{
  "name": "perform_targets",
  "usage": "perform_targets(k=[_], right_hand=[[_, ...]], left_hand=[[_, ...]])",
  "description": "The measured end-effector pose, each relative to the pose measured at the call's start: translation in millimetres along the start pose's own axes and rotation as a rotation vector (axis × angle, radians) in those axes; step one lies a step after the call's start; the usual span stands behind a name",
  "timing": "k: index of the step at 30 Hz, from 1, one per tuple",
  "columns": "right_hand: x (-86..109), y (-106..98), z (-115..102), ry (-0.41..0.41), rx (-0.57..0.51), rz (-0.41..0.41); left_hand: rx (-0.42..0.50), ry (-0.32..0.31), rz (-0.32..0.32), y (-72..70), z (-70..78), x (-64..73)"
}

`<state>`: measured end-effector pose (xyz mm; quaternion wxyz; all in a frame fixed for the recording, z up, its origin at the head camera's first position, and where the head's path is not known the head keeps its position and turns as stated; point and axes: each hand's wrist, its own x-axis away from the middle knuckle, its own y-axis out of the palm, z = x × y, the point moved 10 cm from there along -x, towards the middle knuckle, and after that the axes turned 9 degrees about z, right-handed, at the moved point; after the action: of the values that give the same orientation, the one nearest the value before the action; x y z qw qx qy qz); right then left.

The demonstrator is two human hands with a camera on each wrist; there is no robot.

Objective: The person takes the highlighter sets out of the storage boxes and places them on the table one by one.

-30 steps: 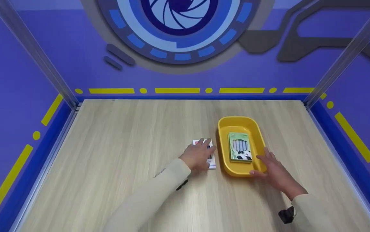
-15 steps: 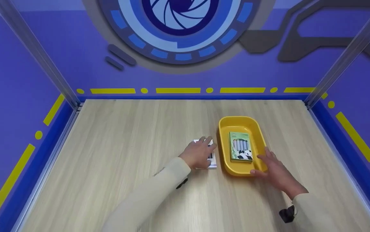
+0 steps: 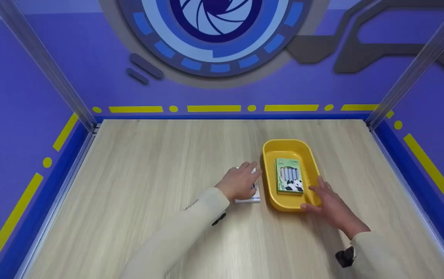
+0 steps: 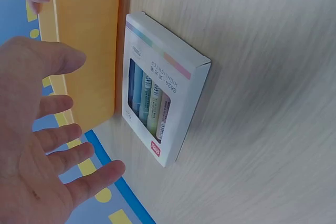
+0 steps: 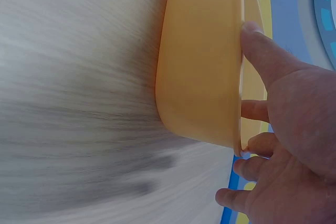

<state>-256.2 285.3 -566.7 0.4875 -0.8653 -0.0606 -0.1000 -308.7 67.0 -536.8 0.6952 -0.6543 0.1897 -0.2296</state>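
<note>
My left hand [image 3: 241, 182] hovers over a flat white box of highlighters [image 4: 157, 90], hiding most of it in the head view. In the left wrist view its fingers are spread and loosely bent, apart from the box. Pastel highlighters show through the box's window. Right beside the box stands a yellow plastic tub [image 3: 292, 202]. My right hand [image 3: 334, 207] rests at the tub's near right rim, its thumb and index finger over the edge, the other fingers loosely bent. Inside the tub lies a green box with a panda picture [image 3: 289, 176], coloured sticks pictured or showing on its front.
All this rests on a pale wood tabletop [image 3: 148, 174]. Purple-blue panels [image 3: 191, 93] with yellow dashes enclose the back and both sides, with metal posts [image 3: 47, 73] at the corners. A black device [image 3: 345, 257] is strapped at the right wrist.
My left hand has shifted slightly right, towards the tub, uncovering more of the white box's near end. The right hand and the tub stay in place.
</note>
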Motion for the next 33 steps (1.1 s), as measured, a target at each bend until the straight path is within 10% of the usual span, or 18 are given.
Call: perform_targets(k=[33], right_hand=[[-1.8, 2.0, 2.7, 0.028, -0.011, -0.004]], left_hand=[[0.035, 0.036, 0.071, -25.8, 16.4, -14.1]])
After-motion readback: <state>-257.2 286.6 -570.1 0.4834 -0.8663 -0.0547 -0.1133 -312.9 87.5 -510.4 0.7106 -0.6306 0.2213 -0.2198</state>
